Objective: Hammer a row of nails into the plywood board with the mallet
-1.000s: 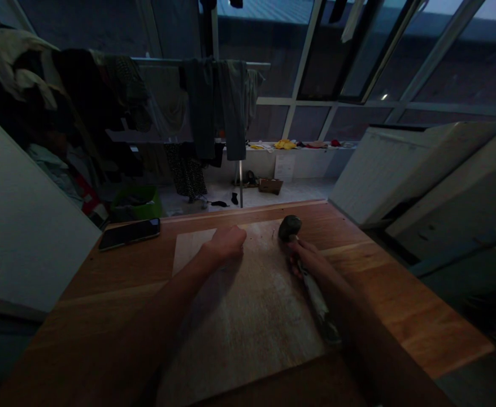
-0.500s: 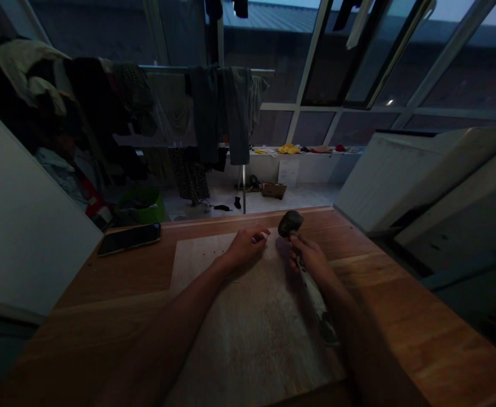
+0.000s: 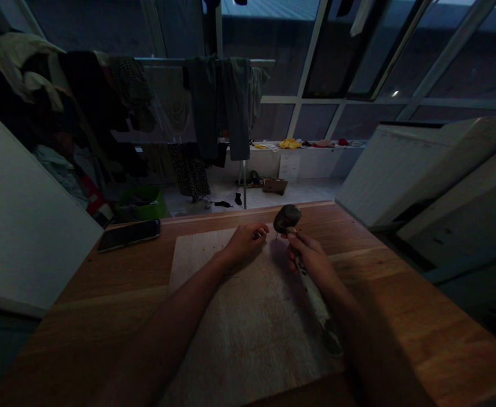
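My right hand [image 3: 309, 254] is wrapped round the handle of a hammer [image 3: 288, 217], gripping it close to the dark head; the pale, worn handle runs back under my forearm. A thin nail [image 3: 277, 235] stands on the wooden board [image 3: 248, 328] just beneath the hammer head; whether they touch I cannot tell. Just left of the nail, my left hand [image 3: 250, 237] rests on the board with its fingers curled in. What those fingers hold, if anything, is hidden. Several small dark nail heads or holes [image 3: 214, 248] form a row near the board's far left corner.
The board lies on a wooden table [image 3: 400, 305]. A thin nail-like piece [image 3: 233, 276] lies beside my left forearm. A phone [image 3: 129, 235] lies at the far left. Beyond the table are a green basket [image 3: 152, 206] and hanging clothes [image 3: 218, 107].
The hammer head has shifted slightly left, and the nail beneath it shows more clearly. My left hand stays almost in place, its fingers a little more curled. The view has tilted slightly.
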The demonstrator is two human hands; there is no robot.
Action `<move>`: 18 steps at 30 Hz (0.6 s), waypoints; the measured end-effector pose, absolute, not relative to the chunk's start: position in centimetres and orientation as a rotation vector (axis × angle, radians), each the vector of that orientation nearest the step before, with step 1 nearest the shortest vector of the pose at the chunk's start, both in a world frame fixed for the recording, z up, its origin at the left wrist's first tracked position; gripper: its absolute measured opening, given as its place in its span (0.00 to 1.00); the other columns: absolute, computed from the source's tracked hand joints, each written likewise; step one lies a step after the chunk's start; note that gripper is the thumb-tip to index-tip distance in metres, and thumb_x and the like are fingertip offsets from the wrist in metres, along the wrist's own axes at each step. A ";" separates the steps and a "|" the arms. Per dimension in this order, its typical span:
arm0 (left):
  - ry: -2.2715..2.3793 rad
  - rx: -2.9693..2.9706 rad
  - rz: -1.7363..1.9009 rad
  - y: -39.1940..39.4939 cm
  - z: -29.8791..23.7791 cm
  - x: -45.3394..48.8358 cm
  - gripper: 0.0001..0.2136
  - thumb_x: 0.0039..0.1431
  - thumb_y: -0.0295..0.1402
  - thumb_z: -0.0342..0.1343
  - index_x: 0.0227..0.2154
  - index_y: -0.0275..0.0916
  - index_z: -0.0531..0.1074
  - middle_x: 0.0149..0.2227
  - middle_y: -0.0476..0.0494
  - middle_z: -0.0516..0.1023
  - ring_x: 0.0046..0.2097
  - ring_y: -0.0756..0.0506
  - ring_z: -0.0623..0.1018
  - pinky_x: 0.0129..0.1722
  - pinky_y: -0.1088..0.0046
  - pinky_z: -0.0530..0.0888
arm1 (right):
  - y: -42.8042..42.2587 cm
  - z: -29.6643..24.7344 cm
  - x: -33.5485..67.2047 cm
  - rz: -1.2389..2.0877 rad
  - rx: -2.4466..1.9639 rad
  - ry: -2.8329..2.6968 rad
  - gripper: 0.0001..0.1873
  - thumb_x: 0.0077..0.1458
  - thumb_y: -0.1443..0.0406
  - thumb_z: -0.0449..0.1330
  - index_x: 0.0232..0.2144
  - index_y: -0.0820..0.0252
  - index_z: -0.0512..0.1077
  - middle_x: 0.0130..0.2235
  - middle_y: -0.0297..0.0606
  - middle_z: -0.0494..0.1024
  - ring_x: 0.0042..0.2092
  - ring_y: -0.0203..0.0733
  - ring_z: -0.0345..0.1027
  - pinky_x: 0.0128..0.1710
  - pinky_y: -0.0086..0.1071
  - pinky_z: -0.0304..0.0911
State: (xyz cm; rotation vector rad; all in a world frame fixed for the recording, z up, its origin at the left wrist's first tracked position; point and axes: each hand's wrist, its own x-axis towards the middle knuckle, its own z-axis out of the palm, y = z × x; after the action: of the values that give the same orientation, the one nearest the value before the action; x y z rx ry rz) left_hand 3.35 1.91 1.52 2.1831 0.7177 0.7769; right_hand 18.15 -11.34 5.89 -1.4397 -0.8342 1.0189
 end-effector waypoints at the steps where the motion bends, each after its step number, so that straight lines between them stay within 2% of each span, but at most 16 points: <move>1: 0.720 2.189 0.783 1.9 1.5 3.4 0.06 0.60 0.24 0.58 0.38 0.36 0.79 0.36 0.45 0.83 0.33 0.49 0.77 0.38 0.73 0.74 | -11.3 5.8 18.0 1.006 -1.439 -0.847 0.24 0.46 0.46 0.65 0.36 0.57 0.70 0.18 0.23 0.65 0.14 0.35 0.61 0.14 0.28 0.52; 5: 0.715 2.211 0.812 1.9 1.5 3.6 0.06 0.59 0.22 0.59 0.35 0.36 0.79 0.35 0.45 0.82 0.34 0.49 0.77 0.39 0.72 0.74 | -11.1 5.1 17.8 0.992 -1.445 -0.895 0.24 0.46 0.45 0.65 0.32 0.57 0.69 0.18 0.24 0.66 0.13 0.33 0.58 0.13 0.28 0.48; 10: 0.701 2.215 0.795 1.9 1.4 3.6 0.06 0.58 0.21 0.60 0.36 0.35 0.79 0.34 0.46 0.82 0.33 0.49 0.77 0.38 0.72 0.74 | -11.2 4.5 17.4 1.011 -1.424 -0.878 0.24 0.47 0.46 0.64 0.37 0.59 0.73 0.19 0.24 0.67 0.14 0.33 0.58 0.13 0.28 0.50; 18: 0.766 2.193 0.793 1.9 1.4 3.6 0.08 0.59 0.22 0.61 0.41 0.35 0.78 0.35 0.45 0.82 0.33 0.49 0.78 0.39 0.72 0.76 | -11.3 5.0 17.2 1.023 -1.359 -0.908 0.23 0.50 0.48 0.63 0.39 0.60 0.74 0.23 0.30 0.74 0.14 0.34 0.58 0.12 0.30 0.49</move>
State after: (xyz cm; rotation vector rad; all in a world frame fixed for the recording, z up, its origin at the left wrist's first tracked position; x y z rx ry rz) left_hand 3.63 1.85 1.39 2.1928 0.7658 0.7926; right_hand 17.22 -11.35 5.05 -1.3594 -0.9077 1.0226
